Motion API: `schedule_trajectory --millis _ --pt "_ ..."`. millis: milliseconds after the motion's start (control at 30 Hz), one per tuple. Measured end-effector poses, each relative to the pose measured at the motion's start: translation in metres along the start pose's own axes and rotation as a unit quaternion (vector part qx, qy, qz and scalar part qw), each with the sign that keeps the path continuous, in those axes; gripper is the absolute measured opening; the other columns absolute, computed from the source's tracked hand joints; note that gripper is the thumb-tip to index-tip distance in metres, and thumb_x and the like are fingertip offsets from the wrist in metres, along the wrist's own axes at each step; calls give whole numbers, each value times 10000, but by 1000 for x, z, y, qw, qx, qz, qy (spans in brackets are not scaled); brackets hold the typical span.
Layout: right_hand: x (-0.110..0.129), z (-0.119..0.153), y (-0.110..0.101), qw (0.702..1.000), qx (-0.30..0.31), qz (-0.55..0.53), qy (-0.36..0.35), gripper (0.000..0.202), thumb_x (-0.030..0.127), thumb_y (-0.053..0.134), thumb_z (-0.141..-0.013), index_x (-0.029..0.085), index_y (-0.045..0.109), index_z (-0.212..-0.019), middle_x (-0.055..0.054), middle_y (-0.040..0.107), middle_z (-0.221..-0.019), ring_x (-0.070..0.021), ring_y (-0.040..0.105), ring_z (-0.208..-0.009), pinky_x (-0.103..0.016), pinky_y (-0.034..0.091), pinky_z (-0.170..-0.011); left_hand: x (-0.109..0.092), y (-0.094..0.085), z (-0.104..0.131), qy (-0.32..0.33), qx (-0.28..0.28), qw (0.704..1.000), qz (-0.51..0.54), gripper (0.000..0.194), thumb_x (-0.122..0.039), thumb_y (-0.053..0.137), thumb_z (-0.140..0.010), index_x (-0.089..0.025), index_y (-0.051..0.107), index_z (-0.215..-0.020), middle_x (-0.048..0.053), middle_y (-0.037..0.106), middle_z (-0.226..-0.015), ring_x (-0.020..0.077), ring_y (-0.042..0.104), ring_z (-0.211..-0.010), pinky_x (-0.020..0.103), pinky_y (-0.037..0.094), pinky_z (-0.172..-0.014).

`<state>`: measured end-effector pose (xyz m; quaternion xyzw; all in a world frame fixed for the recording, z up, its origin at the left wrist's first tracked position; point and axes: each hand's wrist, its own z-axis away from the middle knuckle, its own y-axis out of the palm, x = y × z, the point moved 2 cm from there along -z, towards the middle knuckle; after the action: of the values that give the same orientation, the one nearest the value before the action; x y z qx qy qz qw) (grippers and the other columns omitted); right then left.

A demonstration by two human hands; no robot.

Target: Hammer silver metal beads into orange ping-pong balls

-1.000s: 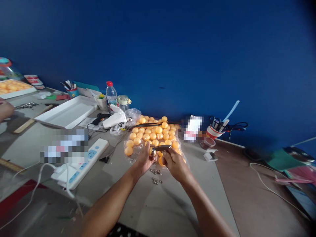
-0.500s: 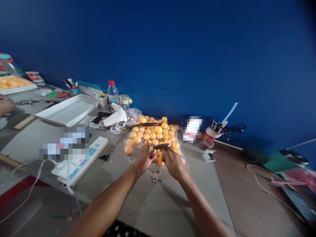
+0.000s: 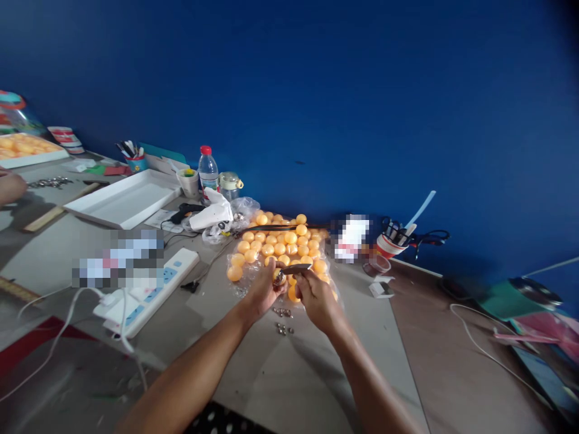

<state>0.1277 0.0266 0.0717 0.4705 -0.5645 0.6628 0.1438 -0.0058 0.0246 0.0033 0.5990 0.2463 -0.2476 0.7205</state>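
Note:
Between the fingers of my left hand point(image 3: 262, 292) is a small shiny metal piece point(image 3: 279, 278); its exact shape is too small to make out. My right hand point(image 3: 320, 301) grips a flat, dark, blade-like tool point(image 3: 297, 269), with its other end hidden in the fingers. The tool points left and its tip meets or overlaps the metal piece. Just beyond both hands, many orange balls point(image 3: 268, 249) lie on and in clear plastic. Several small metal parts point(image 3: 282, 328) lie on the table below my hands.
Left are a white power strip point(image 3: 169, 274) with cables, a white tray point(image 3: 122, 202), a bottle point(image 3: 208, 172) and a glue gun point(image 3: 185, 212). Right stand a cup of tools point(image 3: 391, 244) and a small clear cup point(image 3: 377, 264). Another person's hand point(image 3: 11, 187) shows at far left.
The view has shifted very slightly. Both hands keep nearly the same pose, and the metal piece shows a little more brightly in my left fingers.

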Motion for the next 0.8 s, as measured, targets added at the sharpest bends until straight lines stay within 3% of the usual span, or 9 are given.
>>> schedule_trajectory --millis 133,333,500,700,800 --pt "-2 -3 5 1000 15 20 2 324 374 343 -985 196 573 -844 -28 620 -702 -163 562 -624 -258 401 -588 0 -3 0 -1 -16 1000 9 531 -680 667 -753 -157 577 -782 -33 450 -589 78 386 -503 213 308 -493" --pt "-3 1 -3 1000 -12 -26 -5 347 428 358 -997 199 588 -873 -1 603 -661 -142 539 -578 -243 390 -562 -3 1 -1 -11 18 1000 3 557 -720 619 -763 -168 566 -809 -33 464 -553 80 370 -458 218 287 -477" --pt "-3 -1 5 1000 0 -6 -16 321 395 377 -976 200 611 -871 -26 626 -697 -163 567 -618 -257 407 -573 -2 1 1 -16 -45 999 15 543 -692 680 -731 -163 560 -766 -50 423 -536 72 373 -472 211 319 -495" --pt "-12 -1 2 998 -10 -60 -1 362 455 360 -991 194 605 -936 13 573 -631 -136 514 -535 -240 376 -513 -2 1 0 -9 18 1000 13 545 -699 659 -746 -162 565 -743 -41 432 -535 79 375 -471 219 306 -487" --pt "-15 -4 4 999 3 -37 0 346 425 364 -984 202 565 -812 5 575 -629 -134 509 -544 -242 378 -525 -1 -1 -2 -12 0 1000 12 530 -677 683 -742 -158 575 -731 -39 435 -532 81 386 -478 219 321 -496"
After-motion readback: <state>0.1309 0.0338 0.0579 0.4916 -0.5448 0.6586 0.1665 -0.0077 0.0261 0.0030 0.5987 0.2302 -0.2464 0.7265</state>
